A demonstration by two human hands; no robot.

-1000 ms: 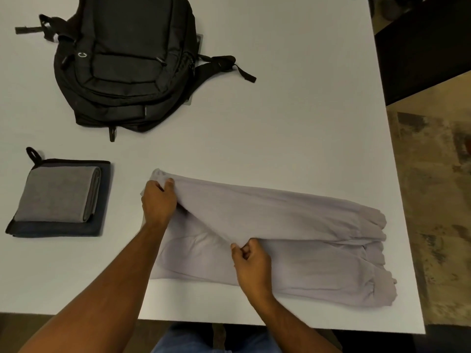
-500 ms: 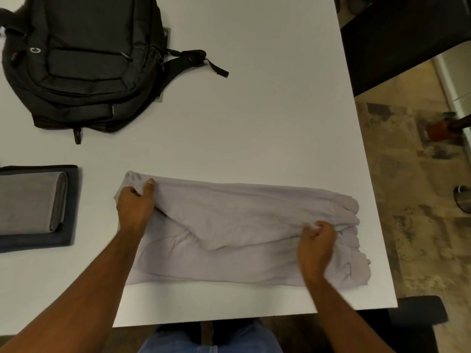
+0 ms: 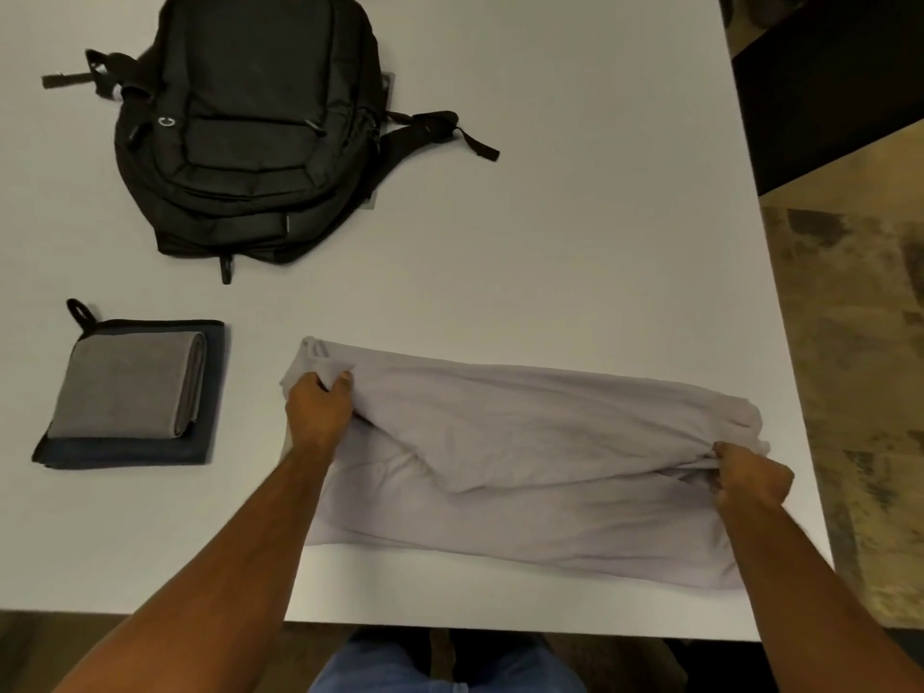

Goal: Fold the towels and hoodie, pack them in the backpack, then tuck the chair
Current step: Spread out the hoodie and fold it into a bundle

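The white tabletop (image 3: pixel 575 217) carried a black backpack (image 3: pixel 250 127) at the far left. The pale lilac hoodie (image 3: pixel 525 442) lay along the near edge, gripped at both ends by the left hand (image 3: pixel 320 407) and right hand (image 3: pixel 750 480). 2 folded towels (image 3: pixel 130 387) sat stacked at left.

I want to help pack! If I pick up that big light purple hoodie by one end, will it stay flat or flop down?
Probably flop. The hoodie sags and wrinkles between the left hand and right hand gripping its ends. It looks thin and soft, so likely light, and its folds may come undone.
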